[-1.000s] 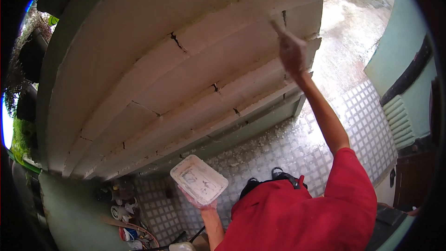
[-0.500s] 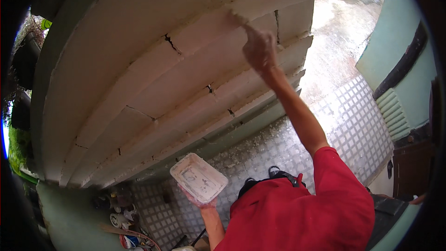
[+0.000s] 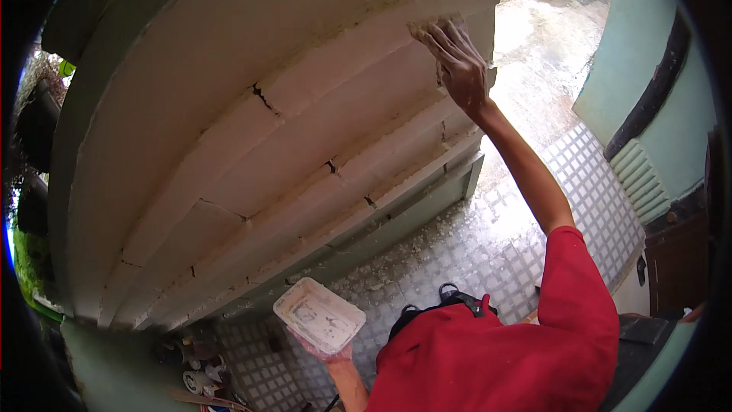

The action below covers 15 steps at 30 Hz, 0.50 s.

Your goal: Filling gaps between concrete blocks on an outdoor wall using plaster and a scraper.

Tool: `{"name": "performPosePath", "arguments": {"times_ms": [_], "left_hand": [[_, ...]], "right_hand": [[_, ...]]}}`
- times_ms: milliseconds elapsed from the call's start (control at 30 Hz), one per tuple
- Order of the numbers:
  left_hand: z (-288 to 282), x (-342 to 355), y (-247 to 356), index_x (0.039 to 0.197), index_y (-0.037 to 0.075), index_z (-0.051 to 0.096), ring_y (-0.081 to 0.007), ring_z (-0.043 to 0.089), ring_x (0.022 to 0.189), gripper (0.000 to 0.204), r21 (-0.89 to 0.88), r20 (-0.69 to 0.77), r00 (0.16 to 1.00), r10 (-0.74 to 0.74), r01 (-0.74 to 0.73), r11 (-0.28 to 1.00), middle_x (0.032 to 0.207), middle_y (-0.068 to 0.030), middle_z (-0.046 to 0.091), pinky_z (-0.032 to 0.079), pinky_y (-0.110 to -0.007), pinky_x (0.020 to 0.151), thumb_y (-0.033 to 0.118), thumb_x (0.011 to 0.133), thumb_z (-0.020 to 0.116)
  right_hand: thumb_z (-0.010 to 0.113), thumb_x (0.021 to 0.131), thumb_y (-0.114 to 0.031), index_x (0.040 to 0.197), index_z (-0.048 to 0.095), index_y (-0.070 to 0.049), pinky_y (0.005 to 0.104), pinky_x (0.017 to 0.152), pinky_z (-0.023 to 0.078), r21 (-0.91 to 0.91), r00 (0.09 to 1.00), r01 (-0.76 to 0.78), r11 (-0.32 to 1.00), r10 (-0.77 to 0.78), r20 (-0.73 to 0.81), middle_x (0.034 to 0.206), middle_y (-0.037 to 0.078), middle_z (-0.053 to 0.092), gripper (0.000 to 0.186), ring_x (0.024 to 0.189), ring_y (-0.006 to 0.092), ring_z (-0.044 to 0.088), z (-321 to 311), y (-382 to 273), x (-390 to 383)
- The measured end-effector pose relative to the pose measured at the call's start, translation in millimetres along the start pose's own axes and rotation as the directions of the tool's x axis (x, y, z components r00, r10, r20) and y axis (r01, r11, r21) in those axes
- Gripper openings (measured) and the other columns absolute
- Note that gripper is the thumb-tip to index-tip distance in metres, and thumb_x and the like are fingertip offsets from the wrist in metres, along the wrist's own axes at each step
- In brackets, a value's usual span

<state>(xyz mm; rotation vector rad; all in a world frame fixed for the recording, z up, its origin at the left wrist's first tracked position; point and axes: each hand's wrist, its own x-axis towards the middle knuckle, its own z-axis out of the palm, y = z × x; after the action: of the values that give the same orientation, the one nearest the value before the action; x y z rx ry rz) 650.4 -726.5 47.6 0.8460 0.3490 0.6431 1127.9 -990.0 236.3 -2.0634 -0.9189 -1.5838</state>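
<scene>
My left hand (image 3: 329,352) holds a shallow white plastic tub (image 3: 352,329) from beneath and along its near side. Pale paste smears coat the inside of the tub. Out at the upper right, my right hand (image 3: 463,72) is closed on a flat, pale spreader (image 3: 450,21), mostly hidden by my fingers, and presses it to the block wall (image 3: 320,80). White paste covers those fingers. Dark gaps show in the joints of the wall, one of them a crack (image 3: 263,97) left of my right hand.
Patterned floor tiles (image 3: 583,168) with pale specks run along the foot of the wall. Assorted items, among them a white round object (image 3: 200,383), lie at the lower left. A brown cabinet (image 3: 675,278) stands at the right, below a green wall (image 3: 633,53).
My right hand has moved right along the upper block course, and its fingers now lie flatter toward the wall. The tub has shifted slightly down and left in view.
</scene>
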Motion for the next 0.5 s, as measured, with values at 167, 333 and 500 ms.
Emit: {"name": "performPosePath", "arguments": {"times_ms": [167,333,500], "left_hand": [[10,2,-1,0.147,0.026,0.032,-0.0292,0.035,0.136,0.068,0.036,-0.054,0.998,-0.014,0.016,0.999,0.151,-0.0008,0.034,0.032,-0.053,0.109,0.066,0.092,0.031],[11,1,6,0.148,0.025,0.029,-0.0284,0.032,0.138,0.065,-0.09,0.078,0.995,-0.055,0.061,0.994,0.153,-0.0014,0.03,0.031,-0.05,0.11,0.061,0.095,0.026],[4,2,0,0.149,0.024,0.025,-0.0281,0.031,0.139,0.064,-0.104,0.067,0.997,-0.032,0.039,0.994,0.154,-0.0023,0.028,0.03,-0.05,0.111,0.059,0.096,0.024]], "right_hand": [[0.066,0.067,-0.001,0.126,0.061,-0.02,0.0443,0.106,0.042,-0.072,0.999,0.051,0.996,-0.052,-0.011,0.129,0.001,0.06,0.062,0.124,0.0324,0.051,38,14,-14],[0.066,0.067,-0.003,0.125,0.063,-0.021,0.0443,0.106,0.042,-0.031,0.999,0.038,0.999,-0.037,0.012,0.129,0.0,0.06,0.06,0.124,0.0307,0.051,34,12,-24],[0.063,0.071,-0.002,0.125,0.062,-0.02,0.0447,0.105,0.042,0.0,1.0,0.009,1.0,-0.009,0.016,0.129,0.001,0.059,0.058,0.124,0.0294,0.051,17,18,-36]]}}
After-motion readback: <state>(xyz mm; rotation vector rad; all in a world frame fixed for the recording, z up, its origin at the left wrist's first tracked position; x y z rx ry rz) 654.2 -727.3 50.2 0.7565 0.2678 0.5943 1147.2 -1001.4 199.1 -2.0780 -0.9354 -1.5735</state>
